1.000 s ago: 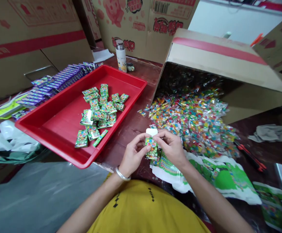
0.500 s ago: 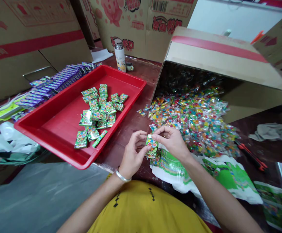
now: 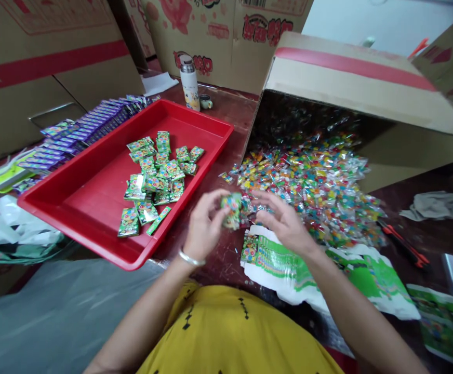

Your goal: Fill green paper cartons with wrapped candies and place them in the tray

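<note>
Green packet (image 3: 231, 206), small and blurred, sits just above the worktop (image 3: 211, 200) between the red tray (image 3: 94, 192) and the heap of clear candy wrappers (image 3: 308, 187), pinched in the fingers of the left hand (image 3: 205, 226). The right hand (image 3: 284, 223) hovers just beside it with its fingers loosely spread and nothing gripped, at the near edge of the heap. A stack of flat green cartons (image 3: 267, 253) lies under both hands. More green packets (image 3: 154, 174) lie in the tray.
</note>
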